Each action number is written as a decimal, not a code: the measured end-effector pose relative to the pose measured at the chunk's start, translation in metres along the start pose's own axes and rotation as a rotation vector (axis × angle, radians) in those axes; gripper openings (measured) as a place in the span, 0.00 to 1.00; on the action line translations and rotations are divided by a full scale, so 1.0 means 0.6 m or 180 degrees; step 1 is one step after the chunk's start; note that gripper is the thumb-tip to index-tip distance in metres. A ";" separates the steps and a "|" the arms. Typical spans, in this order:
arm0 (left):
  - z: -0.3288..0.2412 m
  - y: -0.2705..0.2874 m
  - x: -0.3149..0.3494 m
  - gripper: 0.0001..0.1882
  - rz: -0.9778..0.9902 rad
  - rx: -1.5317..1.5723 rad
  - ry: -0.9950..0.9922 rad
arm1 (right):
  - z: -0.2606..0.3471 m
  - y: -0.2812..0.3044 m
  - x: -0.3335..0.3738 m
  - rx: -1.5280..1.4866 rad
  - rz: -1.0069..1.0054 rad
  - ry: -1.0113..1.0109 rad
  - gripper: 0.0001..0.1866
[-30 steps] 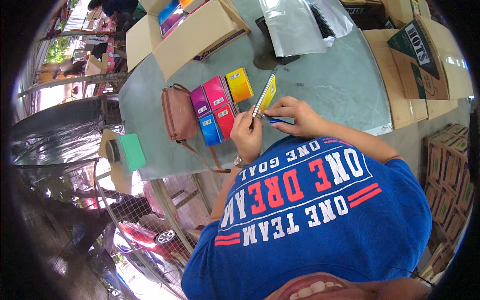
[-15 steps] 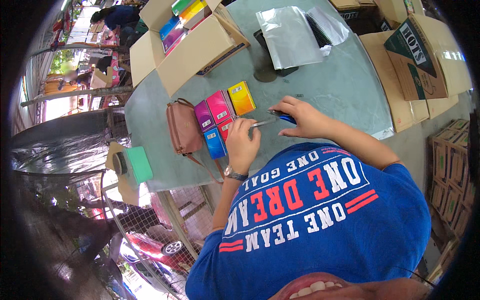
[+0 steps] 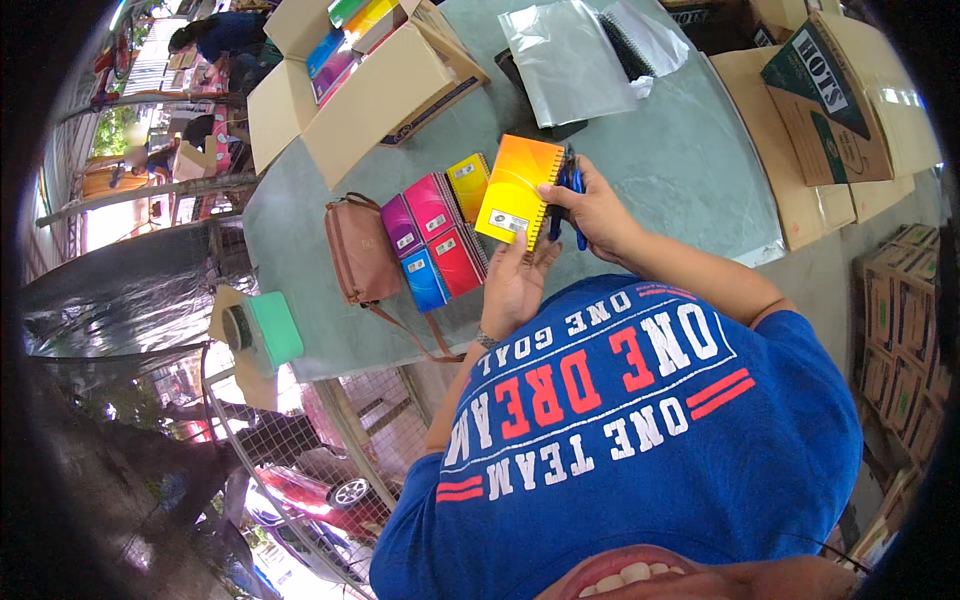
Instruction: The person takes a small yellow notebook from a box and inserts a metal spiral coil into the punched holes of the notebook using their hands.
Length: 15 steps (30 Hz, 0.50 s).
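Note:
A yellow-orange spiral notebook (image 3: 522,185) is held up above the table, its black coil to the right. My right hand (image 3: 598,208) pinches it at the coil side, thumb on the cover, and also grips a blue-handled tool (image 3: 571,200) whose working end I cannot make out. My left hand (image 3: 514,295) holds the notebook's lower edge between thumb and fingers. On the table to the left lie a purple notebook (image 3: 401,224), a pink notebook (image 3: 432,206), a red notebook (image 3: 458,262), a blue notebook (image 3: 425,280) and another yellow notebook (image 3: 465,180).
A brown shoulder bag (image 3: 360,252) lies left of the notebooks on the grey-green table (image 3: 680,190). Behind stands an open carton (image 3: 375,105) of colourful notebooks. Clear plastic sheets (image 3: 565,65) lie at the far side, cartons (image 3: 830,110) at the right, a green box (image 3: 275,328) at the left.
The held notebook has turned from edge-on to showing its yellow cover, and rises higher. My right hand now grips its coil side; my left hand has shifted right and down, away from the laid-out notebooks.

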<state>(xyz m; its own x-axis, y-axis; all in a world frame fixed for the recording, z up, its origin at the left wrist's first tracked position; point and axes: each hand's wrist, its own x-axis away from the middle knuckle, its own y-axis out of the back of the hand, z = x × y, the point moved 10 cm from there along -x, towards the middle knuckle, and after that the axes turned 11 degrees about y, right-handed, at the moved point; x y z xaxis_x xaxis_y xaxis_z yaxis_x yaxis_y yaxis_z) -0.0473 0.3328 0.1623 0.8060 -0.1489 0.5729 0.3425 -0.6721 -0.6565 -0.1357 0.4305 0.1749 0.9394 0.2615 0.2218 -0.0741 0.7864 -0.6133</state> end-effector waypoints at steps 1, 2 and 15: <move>-0.002 0.001 -0.002 0.17 0.0000 0.0006 -0.0001 | -0.005 0.005 -0.001 0.0005 0.0001 -0.0003 0.21; -0.011 0.016 -0.004 0.17 -0.0303 -0.0134 -0.0078 | -0.017 0.008 0.001 0.0113 0.0151 -0.0156 0.22; -0.014 0.048 -0.019 0.18 -0.0522 0.0100 -0.0095 | 0.003 -0.078 0.075 0.5099 0.2371 0.2118 0.18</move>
<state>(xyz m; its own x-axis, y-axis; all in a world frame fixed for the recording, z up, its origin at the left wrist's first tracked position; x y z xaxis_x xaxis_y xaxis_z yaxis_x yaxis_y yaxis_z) -0.0505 0.3092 0.1411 0.7518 -0.0172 0.6592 0.4852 -0.6626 -0.5706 -0.0906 0.4067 0.2148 0.5027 0.8272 -0.2512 -0.3035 0.4410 0.8446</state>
